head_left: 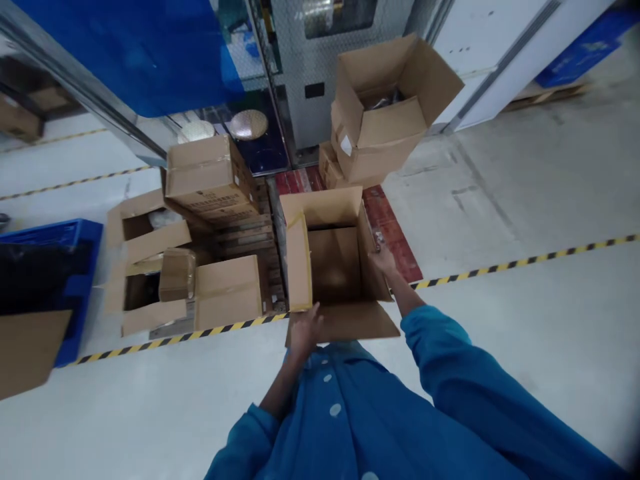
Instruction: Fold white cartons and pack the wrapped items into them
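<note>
An open, empty cardboard box (334, 267) stands on the floor in front of me, its flaps spread outward. My left hand (305, 328) rests on the near flap at the box's front left corner, fingers curled over the edge. My right hand (383, 259) grips the top of the box's right wall. Both of my sleeves are blue.
Several more cardboard boxes lie to the left (190, 280), one sealed box (207, 175) on a wooden pallet. Two stacked open boxes (383, 113) stand behind. A blue crate (75, 267) sits far left. Black-yellow floor tape (525, 261) crosses the concrete floor.
</note>
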Motion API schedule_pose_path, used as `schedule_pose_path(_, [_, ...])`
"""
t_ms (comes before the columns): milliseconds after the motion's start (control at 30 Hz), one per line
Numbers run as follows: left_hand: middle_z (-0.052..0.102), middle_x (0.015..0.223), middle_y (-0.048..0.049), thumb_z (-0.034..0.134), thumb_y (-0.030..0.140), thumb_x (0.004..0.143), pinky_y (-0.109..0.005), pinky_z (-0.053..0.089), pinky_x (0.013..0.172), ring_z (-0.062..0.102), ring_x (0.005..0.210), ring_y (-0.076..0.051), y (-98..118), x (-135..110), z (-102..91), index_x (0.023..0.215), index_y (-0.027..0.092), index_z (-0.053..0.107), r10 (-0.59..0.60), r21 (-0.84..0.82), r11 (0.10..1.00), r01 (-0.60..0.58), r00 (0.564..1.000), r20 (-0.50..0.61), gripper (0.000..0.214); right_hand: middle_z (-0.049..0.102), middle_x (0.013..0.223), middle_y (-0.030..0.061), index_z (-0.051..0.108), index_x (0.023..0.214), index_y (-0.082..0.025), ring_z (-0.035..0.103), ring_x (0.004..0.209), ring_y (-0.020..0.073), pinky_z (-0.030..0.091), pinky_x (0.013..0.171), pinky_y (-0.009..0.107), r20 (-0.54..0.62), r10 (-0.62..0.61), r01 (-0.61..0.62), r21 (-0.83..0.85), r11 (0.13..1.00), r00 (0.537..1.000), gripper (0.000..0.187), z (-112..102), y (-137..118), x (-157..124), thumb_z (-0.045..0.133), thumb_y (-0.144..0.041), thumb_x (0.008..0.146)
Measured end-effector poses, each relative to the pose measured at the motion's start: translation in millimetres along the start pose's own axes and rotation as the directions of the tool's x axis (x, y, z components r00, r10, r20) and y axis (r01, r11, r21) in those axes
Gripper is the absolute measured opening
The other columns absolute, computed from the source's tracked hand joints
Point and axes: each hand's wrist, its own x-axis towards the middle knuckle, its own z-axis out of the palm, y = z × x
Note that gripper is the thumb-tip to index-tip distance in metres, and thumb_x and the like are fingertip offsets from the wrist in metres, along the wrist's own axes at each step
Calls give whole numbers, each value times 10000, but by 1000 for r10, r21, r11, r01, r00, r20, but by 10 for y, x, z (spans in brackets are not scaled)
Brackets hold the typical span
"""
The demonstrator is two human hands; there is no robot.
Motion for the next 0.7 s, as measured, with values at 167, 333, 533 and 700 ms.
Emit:
schedule_pose_path(167, [420,1467,-126,626,384,880,-575,400,1055,450,1305,-315,230,644,-68,1360,201,474,-22,208,976,58,985,-170,535,587,1227,101,562,1245,-153,607,1057,208,531,902,422,54,37,-32,-87,996,998,364,232,149,-270,573,-362,947])
schedule_pose_path(333, [585,1258,-104,594,386,906,-474,517,923,601,1093,-238,162,958,-50,1266,174,544,-69,317,940,122,983,-172,421,585,1229,99,558,1250,-152,607,1061,211,532,899,425,33,94,-87,-161,983,995,373,55,437,-196,577,-365,945])
schedule_pose_path(533, [495,1392,-122,567,374,922,-518,473,990,544,1199,-270,-346,785,-705,1347,200,484,29,458,882,111,958,-286,467,582,1236,98,551,1260,-157,606,1062,211,532,899,426,-55,233,-239,-205,949,971,374,-131,900,-212,571,-364,948])
schedule_pose_path(700, [456,1443,-120,594,349,907,-564,405,1056,470,1293,-298,-682,695,-914,1323,190,513,212,609,788,-90,968,-131,452,585,1228,103,556,1252,-148,608,1057,209,533,897,420,-59,252,-258,-209,943,966,374,-84,965,-239,575,-363,946])
